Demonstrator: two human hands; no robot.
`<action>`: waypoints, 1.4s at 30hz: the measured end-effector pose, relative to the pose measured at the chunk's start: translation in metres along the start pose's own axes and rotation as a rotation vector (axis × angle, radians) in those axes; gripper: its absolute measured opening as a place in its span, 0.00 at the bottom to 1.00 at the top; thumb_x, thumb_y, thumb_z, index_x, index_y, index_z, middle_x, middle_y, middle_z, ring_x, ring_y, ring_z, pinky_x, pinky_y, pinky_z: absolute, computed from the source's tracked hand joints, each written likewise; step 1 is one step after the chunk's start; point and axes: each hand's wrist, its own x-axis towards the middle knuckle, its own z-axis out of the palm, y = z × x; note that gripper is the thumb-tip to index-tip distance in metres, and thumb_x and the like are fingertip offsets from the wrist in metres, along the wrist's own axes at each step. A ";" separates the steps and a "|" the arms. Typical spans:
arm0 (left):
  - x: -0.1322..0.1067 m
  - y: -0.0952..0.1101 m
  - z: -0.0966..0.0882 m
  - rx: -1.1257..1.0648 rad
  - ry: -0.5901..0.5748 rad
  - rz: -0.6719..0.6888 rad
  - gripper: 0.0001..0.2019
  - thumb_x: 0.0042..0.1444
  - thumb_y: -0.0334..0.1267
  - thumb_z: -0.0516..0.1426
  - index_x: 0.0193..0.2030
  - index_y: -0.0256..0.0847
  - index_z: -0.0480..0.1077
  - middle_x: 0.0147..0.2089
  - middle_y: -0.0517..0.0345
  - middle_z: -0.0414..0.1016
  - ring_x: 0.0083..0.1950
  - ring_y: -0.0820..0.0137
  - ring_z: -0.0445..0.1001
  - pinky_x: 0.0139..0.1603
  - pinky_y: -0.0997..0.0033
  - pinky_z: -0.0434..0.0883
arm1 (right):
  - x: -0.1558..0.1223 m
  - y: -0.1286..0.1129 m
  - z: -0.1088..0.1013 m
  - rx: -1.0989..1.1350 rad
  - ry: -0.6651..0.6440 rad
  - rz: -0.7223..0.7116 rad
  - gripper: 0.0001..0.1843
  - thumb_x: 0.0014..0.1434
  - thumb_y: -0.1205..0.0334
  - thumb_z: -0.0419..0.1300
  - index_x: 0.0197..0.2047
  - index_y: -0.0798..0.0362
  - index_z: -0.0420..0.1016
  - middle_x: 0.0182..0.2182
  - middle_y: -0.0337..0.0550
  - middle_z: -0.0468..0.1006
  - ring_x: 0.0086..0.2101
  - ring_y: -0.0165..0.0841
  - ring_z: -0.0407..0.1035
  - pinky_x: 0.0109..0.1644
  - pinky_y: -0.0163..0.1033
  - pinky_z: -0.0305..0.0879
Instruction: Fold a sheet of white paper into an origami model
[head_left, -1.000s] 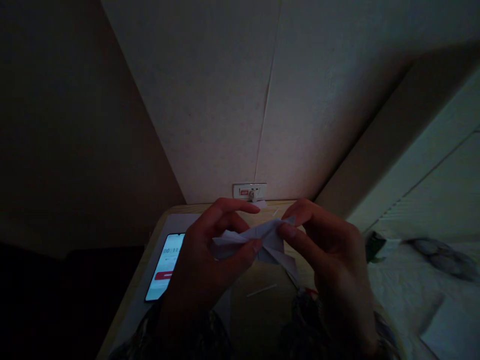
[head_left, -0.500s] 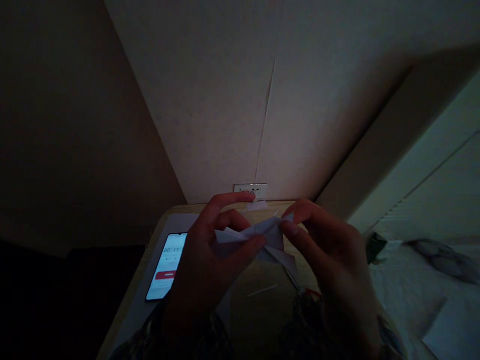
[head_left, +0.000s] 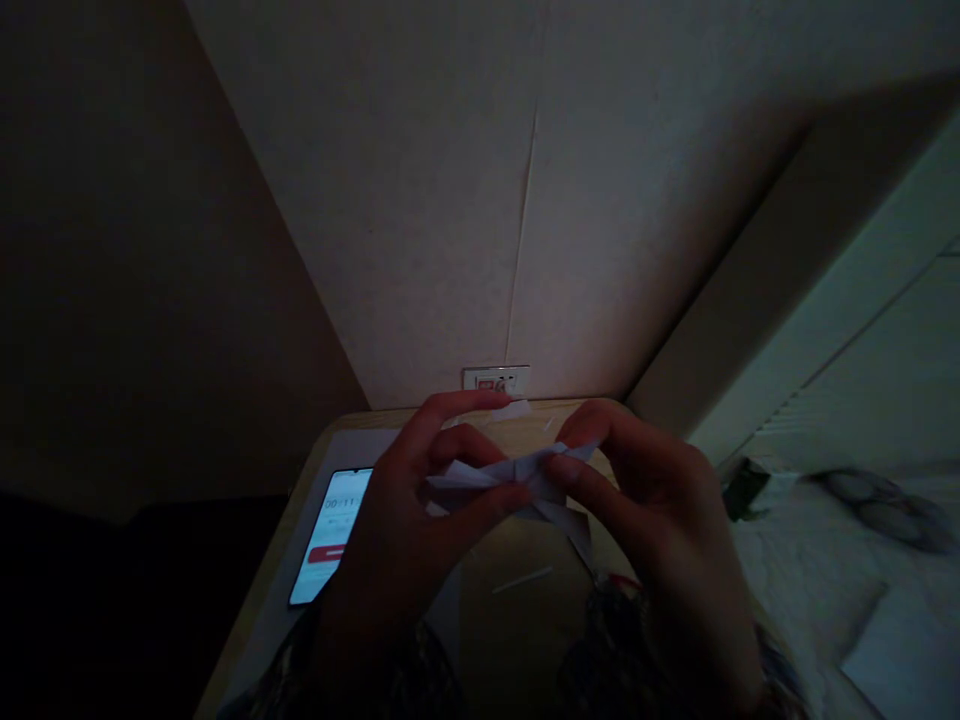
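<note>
A folded piece of white paper (head_left: 551, 485) with several pointed flaps is held above the small wooden table. My left hand (head_left: 420, 510) pinches its left and middle part between thumb and fingers, the index finger stretched out above it. At the paper's right side, my right hand (head_left: 652, 500) grips a flap between thumb and index finger. Parts of the paper are hidden behind the fingers. Beneath my right hand lie scissors (head_left: 622, 582) with red handles, mostly covered by the hand and sleeve.
A lit phone (head_left: 326, 540) showing a timer lies on a white sheet (head_left: 266, 640) at the left of the wooden table (head_left: 510, 625). A thin paper strip (head_left: 523, 580) and a paper scrap (head_left: 510, 410) lie there too. Behind is a wall socket (head_left: 495, 380); bedding (head_left: 810, 570) is at the right.
My right thumb and index finger have moved slightly left along the paper, and the right flap now sticks up beyond them. The paper is tilted flatter. The view has shifted a little.
</note>
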 end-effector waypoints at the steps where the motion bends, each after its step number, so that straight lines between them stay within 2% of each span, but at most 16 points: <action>1: 0.001 -0.001 0.000 -0.036 -0.014 -0.009 0.24 0.41 0.27 0.70 0.46 0.51 0.75 0.25 0.71 0.76 0.27 0.75 0.75 0.26 0.81 0.68 | 0.000 0.000 0.000 0.004 0.007 -0.002 0.12 0.58 0.63 0.66 0.25 0.50 0.70 0.22 0.32 0.70 0.27 0.29 0.65 0.32 0.36 0.59; 6: 0.003 -0.003 -0.001 -0.117 -0.030 -0.021 0.28 0.40 0.24 0.70 0.48 0.52 0.74 0.29 0.72 0.80 0.31 0.76 0.79 0.30 0.82 0.70 | -0.001 0.002 0.002 0.010 0.018 -0.014 0.12 0.58 0.62 0.66 0.25 0.50 0.71 0.23 0.33 0.71 0.27 0.29 0.66 0.33 0.36 0.61; 10: 0.001 -0.001 -0.001 -0.047 0.020 0.001 0.24 0.43 0.28 0.69 0.47 0.51 0.74 0.27 0.70 0.77 0.28 0.74 0.76 0.29 0.78 0.70 | 0.000 0.001 0.000 -0.005 0.002 -0.002 0.11 0.59 0.62 0.65 0.26 0.50 0.72 0.24 0.33 0.72 0.29 0.29 0.67 0.33 0.35 0.61; 15: -0.003 0.003 -0.002 0.082 0.069 0.020 0.22 0.43 0.30 0.70 0.45 0.49 0.74 0.25 0.71 0.73 0.25 0.74 0.73 0.25 0.79 0.67 | 0.004 0.000 -0.007 -0.079 -0.122 -0.069 0.05 0.55 0.64 0.68 0.30 0.50 0.76 0.27 0.33 0.77 0.32 0.29 0.70 0.35 0.34 0.62; 19: -0.002 0.001 -0.001 0.117 0.080 0.082 0.17 0.44 0.30 0.69 0.42 0.49 0.75 0.25 0.72 0.72 0.25 0.76 0.73 0.26 0.80 0.67 | 0.005 0.000 -0.007 -0.134 -0.145 -0.075 0.08 0.55 0.64 0.69 0.28 0.50 0.74 0.26 0.33 0.75 0.30 0.29 0.70 0.35 0.34 0.62; 21: -0.001 0.000 -0.001 0.088 0.081 0.101 0.18 0.45 0.29 0.69 0.42 0.50 0.75 0.24 0.73 0.73 0.26 0.77 0.74 0.28 0.80 0.68 | 0.005 0.001 -0.006 -0.118 -0.121 -0.068 0.09 0.56 0.63 0.68 0.27 0.50 0.73 0.25 0.33 0.74 0.29 0.30 0.69 0.33 0.34 0.62; 24: 0.001 -0.001 -0.003 0.026 0.058 0.075 0.25 0.42 0.26 0.70 0.47 0.52 0.75 0.27 0.73 0.77 0.29 0.75 0.77 0.34 0.77 0.72 | 0.003 0.002 -0.004 -0.078 -0.078 -0.047 0.09 0.56 0.63 0.67 0.27 0.50 0.72 0.25 0.33 0.73 0.29 0.30 0.68 0.32 0.35 0.61; 28: 0.002 0.000 -0.012 -0.031 0.053 0.133 0.35 0.40 0.26 0.71 0.56 0.51 0.70 0.39 0.68 0.84 0.44 0.68 0.81 0.52 0.69 0.75 | 0.001 0.003 -0.002 -0.028 0.022 0.016 0.09 0.57 0.61 0.67 0.28 0.49 0.72 0.25 0.33 0.73 0.29 0.31 0.67 0.31 0.35 0.60; 30: 0.000 0.000 -0.016 -0.012 0.142 0.245 0.33 0.42 0.28 0.71 0.55 0.52 0.69 0.45 0.68 0.83 0.53 0.66 0.78 0.58 0.66 0.73 | 0.001 0.005 -0.002 0.001 0.081 0.022 0.08 0.58 0.61 0.67 0.30 0.48 0.72 0.25 0.32 0.74 0.28 0.30 0.67 0.31 0.35 0.60; 31: -0.002 -0.001 -0.017 0.020 0.225 0.318 0.30 0.44 0.28 0.71 0.53 0.54 0.70 0.47 0.70 0.82 0.55 0.66 0.77 0.59 0.68 0.72 | 0.001 0.007 -0.002 0.005 0.109 0.017 0.07 0.58 0.61 0.67 0.30 0.48 0.72 0.26 0.32 0.75 0.28 0.29 0.67 0.31 0.35 0.60; 33: -0.007 -0.002 -0.016 0.149 0.418 0.464 0.22 0.47 0.30 0.70 0.47 0.56 0.72 0.47 0.74 0.79 0.54 0.69 0.76 0.57 0.71 0.72 | 0.002 0.010 -0.001 -0.014 0.168 -0.017 0.07 0.59 0.62 0.66 0.30 0.48 0.73 0.25 0.32 0.75 0.27 0.29 0.67 0.30 0.36 0.60; 35: -0.013 -0.003 -0.012 0.306 0.512 0.542 0.13 0.52 0.33 0.68 0.40 0.56 0.74 0.45 0.74 0.78 0.51 0.69 0.76 0.55 0.70 0.72 | 0.003 0.015 0.000 -0.053 0.230 -0.071 0.07 0.60 0.63 0.66 0.31 0.47 0.73 0.25 0.31 0.75 0.27 0.29 0.67 0.31 0.36 0.60; 36: -0.016 -0.004 -0.009 0.364 0.491 0.537 0.10 0.54 0.34 0.67 0.38 0.55 0.75 0.43 0.73 0.79 0.50 0.69 0.76 0.55 0.69 0.72 | 0.004 0.017 0.001 -0.072 0.257 -0.108 0.07 0.60 0.64 0.65 0.31 0.47 0.73 0.25 0.31 0.75 0.28 0.29 0.68 0.32 0.36 0.61; 38: -0.019 -0.003 -0.002 0.383 0.349 0.449 0.07 0.55 0.37 0.66 0.39 0.54 0.77 0.44 0.69 0.81 0.48 0.65 0.77 0.53 0.65 0.72 | 0.004 0.019 0.005 -0.107 0.304 -0.225 0.06 0.61 0.67 0.65 0.34 0.46 0.73 0.29 0.32 0.77 0.31 0.30 0.70 0.35 0.37 0.64; 40: -0.019 -0.002 0.005 0.280 0.179 0.290 0.11 0.54 0.38 0.67 0.44 0.52 0.79 0.48 0.64 0.83 0.48 0.63 0.78 0.52 0.63 0.75 | 0.003 0.020 0.009 -0.151 0.331 -0.373 0.08 0.60 0.70 0.64 0.37 0.45 0.74 0.35 0.35 0.80 0.37 0.33 0.73 0.41 0.40 0.66; 42: -0.018 -0.002 0.010 0.112 0.058 0.161 0.16 0.53 0.38 0.67 0.50 0.49 0.78 0.53 0.60 0.82 0.51 0.62 0.80 0.54 0.63 0.76 | 0.001 0.020 0.012 -0.214 0.287 -0.430 0.11 0.61 0.72 0.62 0.42 0.45 0.74 0.42 0.39 0.81 0.45 0.37 0.74 0.49 0.45 0.68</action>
